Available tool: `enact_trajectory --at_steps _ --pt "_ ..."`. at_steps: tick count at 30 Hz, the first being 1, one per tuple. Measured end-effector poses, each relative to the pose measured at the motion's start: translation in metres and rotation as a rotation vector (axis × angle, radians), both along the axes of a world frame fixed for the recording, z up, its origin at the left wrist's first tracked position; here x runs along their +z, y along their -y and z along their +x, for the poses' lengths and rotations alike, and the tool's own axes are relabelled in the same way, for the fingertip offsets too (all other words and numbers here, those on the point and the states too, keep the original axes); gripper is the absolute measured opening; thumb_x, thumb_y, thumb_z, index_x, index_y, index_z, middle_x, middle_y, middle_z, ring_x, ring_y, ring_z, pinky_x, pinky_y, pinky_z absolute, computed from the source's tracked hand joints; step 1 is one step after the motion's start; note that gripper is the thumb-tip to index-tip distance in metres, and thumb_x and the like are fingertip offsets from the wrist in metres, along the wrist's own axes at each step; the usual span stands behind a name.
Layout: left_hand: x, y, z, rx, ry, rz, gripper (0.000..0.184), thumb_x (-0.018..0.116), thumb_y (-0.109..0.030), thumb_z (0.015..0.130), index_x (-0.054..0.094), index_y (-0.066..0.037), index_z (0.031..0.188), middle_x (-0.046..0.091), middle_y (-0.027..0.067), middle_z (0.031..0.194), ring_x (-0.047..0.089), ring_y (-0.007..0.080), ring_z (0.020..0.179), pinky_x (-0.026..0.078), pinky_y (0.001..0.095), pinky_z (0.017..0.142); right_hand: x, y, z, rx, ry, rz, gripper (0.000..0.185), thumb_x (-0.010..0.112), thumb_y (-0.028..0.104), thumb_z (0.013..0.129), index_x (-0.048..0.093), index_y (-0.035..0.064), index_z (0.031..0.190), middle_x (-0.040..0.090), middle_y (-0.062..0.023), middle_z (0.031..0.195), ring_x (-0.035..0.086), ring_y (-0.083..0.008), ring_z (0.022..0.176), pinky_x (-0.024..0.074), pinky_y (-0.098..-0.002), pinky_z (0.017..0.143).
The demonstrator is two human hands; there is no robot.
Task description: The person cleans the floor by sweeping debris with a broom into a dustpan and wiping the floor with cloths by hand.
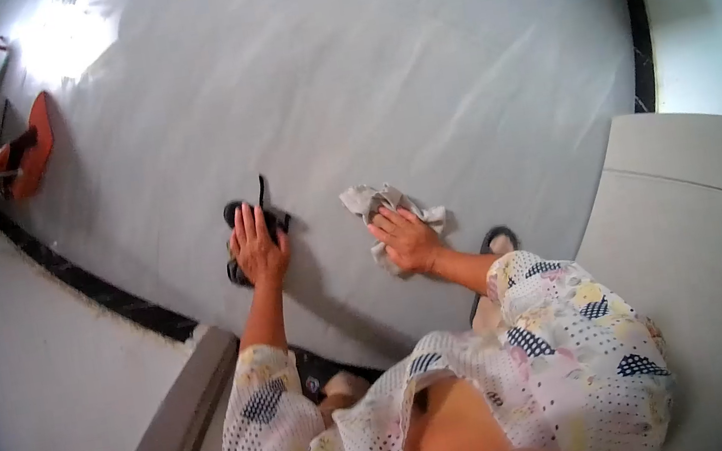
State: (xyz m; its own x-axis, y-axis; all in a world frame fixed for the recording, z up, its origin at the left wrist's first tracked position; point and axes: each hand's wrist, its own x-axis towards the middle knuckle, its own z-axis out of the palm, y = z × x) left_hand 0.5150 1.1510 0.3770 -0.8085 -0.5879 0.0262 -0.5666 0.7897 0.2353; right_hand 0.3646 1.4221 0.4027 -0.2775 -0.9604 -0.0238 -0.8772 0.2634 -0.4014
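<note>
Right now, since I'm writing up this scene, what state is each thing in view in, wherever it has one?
Left hand: fingers extended, over a dark object.
Dark object: partly covered; its kind unclear.
Right hand: laid over a cloth; grip unclear.
Cloth: crumpled, spread unevenly.
Dark footwear: worn.
Patterned garment: worn.
Floor: lit, with bright glare at upper left.

Pale grey floor [450, 72], smooth and faintly streaked. Left of the floor, dark skirting [111, 302] along a white wall [28, 369]. Right of the floor, a black edging strip [636, 16], a bright pale surface [704, 25] beyond, and a nearer grey seamed block of furniture [701, 249]. On the floor's far left, white glare [67, 41].
</note>
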Motion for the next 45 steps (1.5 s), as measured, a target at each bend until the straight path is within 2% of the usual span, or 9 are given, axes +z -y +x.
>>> enact_trajectory --at_steps 12,21,25,29,32,35,39,41,45 --pt "-0.035 -0.043 -0.086 -0.185 -0.137 0.086 0.049 0.06 -0.016 0.074 0.052 -0.014 0.122 0.043 0.0035 0.138 0.037 0.0203 0.129 0.031 0.0413 0.099 -0.062 0.01 0.033 0.003 0.008 -0.076 0.055 0.056 0.019 0.075 0.047 0.0056 0.128 0.048 -0.0112 0.129 0.039 -0.0276 0.126 0.0288 -0.0442 0.105" --pt "-0.086 -0.123 -0.091 -0.465 -0.094 0.224 0.048 0.055 -0.018 0.088 0.044 -0.016 0.134 0.031 0.0012 0.147 0.027 0.0198 0.136 0.027 0.0437 0.104 -0.127 -0.03 0.031 0.069 -0.017 0.008 0.069 0.063 0.025 0.071 0.041 0.0089 0.134 0.045 -0.0116 0.133 0.036 -0.0321 0.126 0.0221 -0.0487 0.108" --pt "-0.089 -0.133 -0.075 -0.444 -0.096 0.367 0.044 0.055 -0.015 0.086 0.048 -0.013 0.13 0.035 0.0044 0.145 0.029 0.0218 0.135 0.03 0.0445 0.103 -0.106 -0.039 0.037 0.164 -0.151 0.067 0.067 0.064 0.025 0.07 0.044 0.0099 0.132 0.046 -0.0076 0.131 0.037 -0.03 0.125 0.02 -0.0481 0.11" --pt "-0.108 -0.132 -0.073 -0.326 -0.114 0.414 0.036 0.053 -0.01 0.086 0.052 -0.008 0.122 0.043 0.0092 0.138 0.042 0.0296 0.125 0.041 0.0437 0.094 -0.141 -0.022 0.016 0.162 -0.15 0.307 0.045 0.058 0.027 0.08 0.054 0.0109 0.122 0.057 -0.0119 0.118 0.049 -0.03 0.114 0.0387 -0.04 0.097" --pt "-0.087 -0.136 -0.045 -0.252 -0.093 0.71 0.034 0.051 -0.01 0.086 0.053 -0.007 0.12 0.051 0.0136 0.127 0.05 0.034 0.114 0.044 0.044 0.089 -0.094 0.002 0.031 -0.409 0.388 0.292 0.034 0.05 0.027 0.087 0.059 0.0069 0.113 0.059 -0.016 0.11 0.054 -0.0319 0.105 0.0421 -0.0391 0.089" --pt "-0.094 -0.131 -0.039 -0.124 -0.238 0.631 0.03 0.05 -0.026 0.09 0.056 -0.008 0.113 0.061 0.0192 0.105 0.055 0.0412 0.098 0.045 0.0483 0.083 -0.107 0.001 0.035 -0.756 0.907 0.056 0.032 0.045 0.026 0.089 0.061 0.003 0.105 0.063 -0.0196 0.097 0.059 -0.0323 0.092 0.0439 -0.0399 0.084" --pt "-0.068 -0.089 -0.047 0.037 -0.443 0.611 0.032 0.048 -0.029 0.091 0.058 -0.005 0.109 0.062 0.0232 0.099 0.056 0.043 0.095 0.045 0.0474 0.08 -0.098 0.033 0.01 -0.423 0.153 0.217 0.029 0.048 0.016 0.085 0.063 0.0034 0.106 0.065 -0.021 0.093 0.062 -0.0356 0.085 0.0471 -0.0416 0.081" --pt "-0.046 -0.065 -0.047 0.147 -0.464 0.533 0.034 0.049 -0.031 0.091 0.059 -0.005 0.111 0.062 0.0228 0.097 0.057 0.043 0.094 0.045 0.0474 0.079 -0.081 0.049 0.008 -0.565 0.34 -0.13 0.028 0.049 0.014 0.083 0.063 0.0048 0.106 0.065 -0.0198 0.097 0.061 -0.0358 0.09 0.0474 -0.0417 0.082" --pt "-0.01 -0.031 -0.055 0.334 -0.491 0.527 0.037 0.049 -0.033 0.091 0.06 -0.005 0.112 0.063 0.0195 0.102 0.058 0.0388 0.096 0.045 0.0461 0.082 -0.05 0.085 -0.026 -0.663 0.386 -0.263 0.029 0.049 0.016 0.083 0.063 0.006 0.106 0.065 -0.0171 0.1 0.061 -0.0339 0.094 0.0475 -0.0401 0.084"
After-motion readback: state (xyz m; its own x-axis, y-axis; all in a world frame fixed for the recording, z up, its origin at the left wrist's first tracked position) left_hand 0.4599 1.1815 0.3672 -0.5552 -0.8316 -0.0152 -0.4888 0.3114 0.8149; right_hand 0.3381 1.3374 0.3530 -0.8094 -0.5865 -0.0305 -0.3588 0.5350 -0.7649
